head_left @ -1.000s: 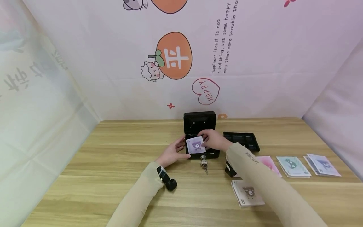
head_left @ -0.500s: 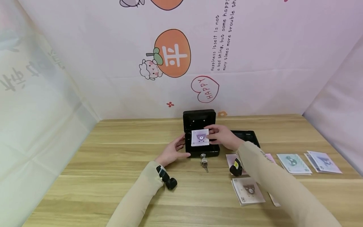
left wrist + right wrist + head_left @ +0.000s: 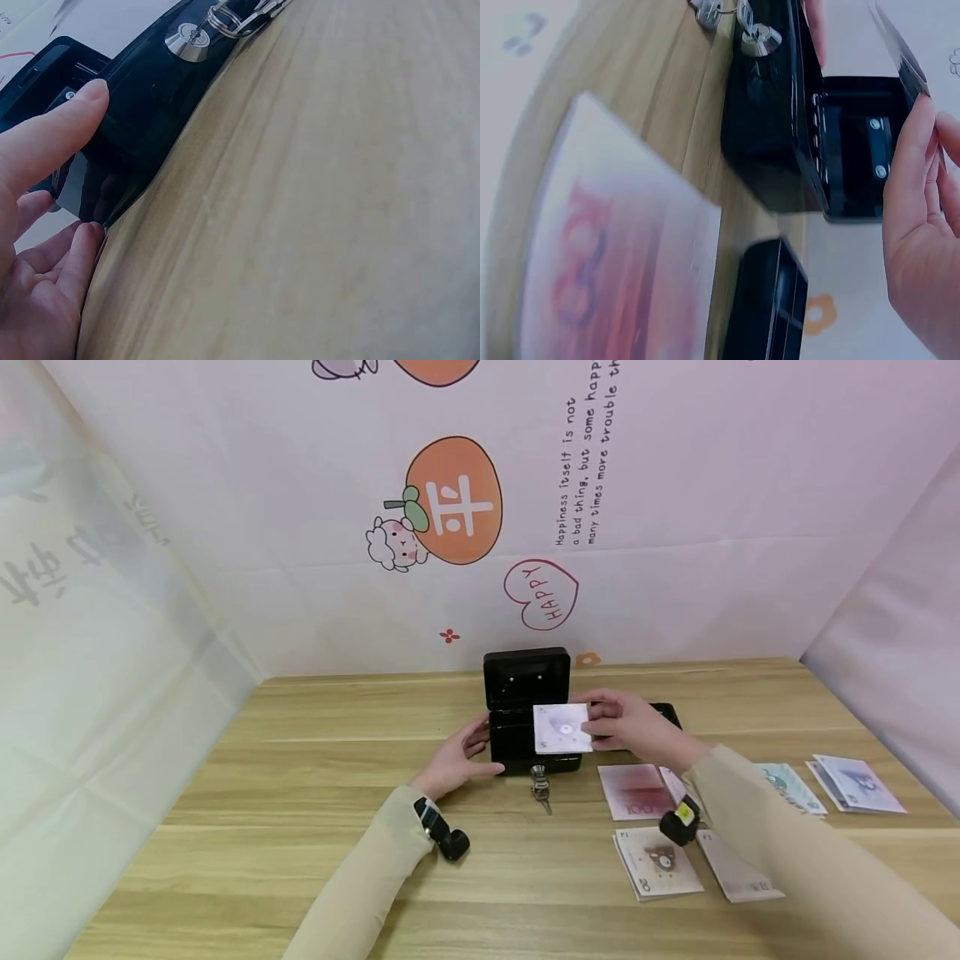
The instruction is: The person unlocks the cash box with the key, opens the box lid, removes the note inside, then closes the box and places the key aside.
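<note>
An open black cash box (image 3: 508, 767) stands near the back of the table, its lid raised. My left hand (image 3: 453, 763) holds its left side, thumb at the front corner and fingers against the side wall; in the left wrist view the thumb (image 3: 56, 139) reaches the rim. My right hand (image 3: 630, 727) pinches a pale purple play banknote (image 3: 558, 727), marked 5, by its right edge. The note is above the right part of the box; in the right wrist view it appears edge-on. Keys (image 3: 541, 792) hang from the front lock (image 3: 187, 42).
Right of the box, partly behind my right arm, lies a black compartment tray (image 3: 666, 713). Several banknote stacks lie on the right: red (image 3: 636, 792), brown (image 3: 660, 862), pale pink (image 3: 738, 870), green (image 3: 791, 785) and blue (image 3: 862, 783). A printed cloth (image 3: 675, 602) hangs behind the table.
My right hand has lifted the purple banknote from inside the box and moved it rightward. The right forearm has shifted right, uncovering the red and pale pink notes. My left hand stays in place.
</note>
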`<state>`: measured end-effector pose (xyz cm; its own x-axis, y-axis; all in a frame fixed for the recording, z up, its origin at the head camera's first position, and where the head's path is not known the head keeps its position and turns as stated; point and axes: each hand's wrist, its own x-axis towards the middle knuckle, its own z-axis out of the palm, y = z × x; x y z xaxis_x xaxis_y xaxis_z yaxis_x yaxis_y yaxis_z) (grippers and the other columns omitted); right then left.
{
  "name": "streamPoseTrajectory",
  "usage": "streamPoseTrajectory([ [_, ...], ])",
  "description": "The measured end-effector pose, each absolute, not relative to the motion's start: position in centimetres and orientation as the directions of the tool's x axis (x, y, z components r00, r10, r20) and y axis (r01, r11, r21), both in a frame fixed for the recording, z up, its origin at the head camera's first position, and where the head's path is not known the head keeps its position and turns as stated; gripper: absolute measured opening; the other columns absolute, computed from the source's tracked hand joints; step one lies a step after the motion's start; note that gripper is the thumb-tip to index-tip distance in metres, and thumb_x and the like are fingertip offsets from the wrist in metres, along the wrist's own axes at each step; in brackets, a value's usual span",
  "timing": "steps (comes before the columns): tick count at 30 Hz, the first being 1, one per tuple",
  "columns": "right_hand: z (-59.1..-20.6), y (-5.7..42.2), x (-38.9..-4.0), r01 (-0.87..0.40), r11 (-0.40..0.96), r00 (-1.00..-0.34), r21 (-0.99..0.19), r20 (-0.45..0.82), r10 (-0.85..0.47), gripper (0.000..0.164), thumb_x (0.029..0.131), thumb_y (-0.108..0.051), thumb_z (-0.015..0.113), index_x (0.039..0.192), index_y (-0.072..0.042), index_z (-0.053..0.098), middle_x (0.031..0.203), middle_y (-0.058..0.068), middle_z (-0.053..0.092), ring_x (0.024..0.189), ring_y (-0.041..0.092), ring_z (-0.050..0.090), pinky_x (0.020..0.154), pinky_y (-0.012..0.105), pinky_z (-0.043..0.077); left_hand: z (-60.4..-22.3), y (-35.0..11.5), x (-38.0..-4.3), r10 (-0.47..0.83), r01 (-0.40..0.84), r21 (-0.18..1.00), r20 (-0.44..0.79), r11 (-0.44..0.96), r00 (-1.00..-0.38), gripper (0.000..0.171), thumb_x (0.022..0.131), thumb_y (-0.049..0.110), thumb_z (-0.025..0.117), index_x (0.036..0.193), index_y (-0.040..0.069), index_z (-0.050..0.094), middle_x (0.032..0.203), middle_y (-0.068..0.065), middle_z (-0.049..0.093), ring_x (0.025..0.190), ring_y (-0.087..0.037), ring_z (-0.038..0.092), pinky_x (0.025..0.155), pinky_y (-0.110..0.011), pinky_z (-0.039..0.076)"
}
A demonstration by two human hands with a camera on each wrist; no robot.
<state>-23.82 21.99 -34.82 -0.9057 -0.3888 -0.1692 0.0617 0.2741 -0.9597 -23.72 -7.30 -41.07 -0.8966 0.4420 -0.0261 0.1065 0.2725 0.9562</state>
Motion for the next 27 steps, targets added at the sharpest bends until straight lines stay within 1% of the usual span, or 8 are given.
streamPoseTrajectory([
  [3, -34.7, 23.5, -23.0, 0.048, 0.272, -0.913, -0.961, -0.152, -0.377, 0.052, 0.094, -0.005, 0.056, 0.139, 0.004, 0.033, 0.100, 0.004, 0.051, 0.083, 0.010, 0.056, 0.078, 0.030, 0.058, -39.9, -7.2, -23.1, 0.450, 0.098, 0.955, -0.041, 0.280, -0.892, 0.087, 0.083, 0.001, 0.070, 0.151, 0.003, 0.016, 0.150, -0.025, 0.029, 0.138, -0.037, 0.031, 0.115, -0.045, 0.031],
  [4, -34.7, 24.0, -22.7, 0.043, 0.263, -0.916, -0.964, -0.143, -0.375, 0.050, 0.094, -0.005, 0.056, 0.138, 0.004, 0.035, 0.099, 0.002, 0.051, 0.083, 0.009, 0.056, 0.077, 0.029, 0.058, -40.0, -7.3, -23.0, 0.449, 0.100, 0.955, -0.038, 0.281, -0.893, 0.087, 0.083, 0.002, 0.070, 0.152, 0.004, 0.017, 0.150, -0.024, 0.029, 0.138, -0.036, 0.032, 0.115, -0.044, 0.031],
  [5, -34.8, 24.6, -22.4, 0.038, 0.249, -0.917, -0.968, -0.133, -0.376, 0.046, 0.093, -0.004, 0.056, 0.136, 0.002, 0.039, 0.099, 0.001, 0.052, 0.083, 0.009, 0.056, 0.076, 0.028, 0.058, -40.1, -7.2, -23.1, 0.445, 0.101, 0.954, -0.036, 0.281, -0.895, 0.086, 0.084, 0.003, 0.070, 0.152, 0.006, 0.018, 0.150, -0.022, 0.030, 0.138, -0.035, 0.033, 0.115, -0.043, 0.032],
  [8, -35.0, 26.6, -21.7, 0.019, 0.214, -0.915, -0.977, -0.104, -0.391, 0.033, 0.093, -0.004, 0.056, 0.125, -0.014, 0.051, 0.097, -0.003, 0.053, 0.082, 0.007, 0.056, 0.072, 0.025, 0.058, -41.3, -7.3, -23.7, 0.434, 0.114, 0.954, -0.019, 0.277, -0.901, 0.086, 0.083, 0.004, 0.072, 0.152, 0.010, 0.020, 0.150, -0.019, 0.032, 0.138, -0.032, 0.034, 0.114, -0.041, 0.033],
  [11, -35.0, 28.6, -21.0, -0.017, 0.167, -0.904, -0.986, -0.056, -0.425, 0.032, 0.093, -0.003, 0.056, 0.112, -0.029, 0.057, 0.096, -0.006, 0.055, 0.083, 0.006, 0.057, 0.070, 0.024, 0.058, -42.2, -7.3, -24.3, 0.426, 0.123, 0.953, -0.008, 0.278, -0.905, 0.087, 0.082, 0.005, 0.073, 0.152, 0.012, 0.021, 0.150, -0.017, 0.034, 0.137, -0.030, 0.036, 0.114, -0.039, 0.033],
  [15, -35.0, 31.0, -20.4, -0.038, 0.129, -0.892, -0.991, -0.024, -0.451, 0.038, 0.093, 0.000, 0.054, 0.112, -0.032, 0.059, 0.095, -0.007, 0.057, 0.083, 0.006, 0.059, 0.069, 0.024, 0.057, -42.2, -7.4, -24.3, 0.423, 0.124, 0.953, -0.005, 0.278, -0.906, 0.087, 0.082, 0.005, 0.073, 0.152, 0.012, 0.021, 0.150, -0.017, 0.034, 0.137, -0.030, 0.036, 0.114, -0.039, 0.034],
  [22, -35.2, 34.0, -19.3, -0.015, 0.208, -0.907, -0.978, -0.074, -0.414, 0.044, 0.096, -0.001, 0.050, 0.114, -0.040, 0.057, 0.098, -0.008, 0.056, 0.086, 0.006, 0.058, 0.070, 0.024, 0.056, -42.2, -7.4, -24.4, 0.423, 0.113, 0.952, -0.019, 0.285, -0.906, 0.088, 0.082, 0.005, 0.073, 0.152, 0.013, 0.021, 0.150, -0.016, 0.033, 0.137, -0.029, 0.035, 0.114, -0.038, 0.033],
  [27, -36.0, 35.6, -18.5, -0.003, 0.194, -0.903, -0.981, -0.081, -0.421, 0.044, 0.097, -0.001, 0.047, 0.116, -0.040, 0.056, 0.101, -0.010, 0.059, 0.088, 0.006, 0.059, 0.071, 0.025, 0.057, -42.2, -7.5, -24.3, 0.428, 0.115, 0.955, -0.015, 0.275, -0.904, 0.088, 0.082, 0.005, 0.072, 0.152, 0.013, 0.020, 0.151, -0.016, 0.032, 0.138, -0.030, 0.034, 0.115, -0.039, 0.032],
])
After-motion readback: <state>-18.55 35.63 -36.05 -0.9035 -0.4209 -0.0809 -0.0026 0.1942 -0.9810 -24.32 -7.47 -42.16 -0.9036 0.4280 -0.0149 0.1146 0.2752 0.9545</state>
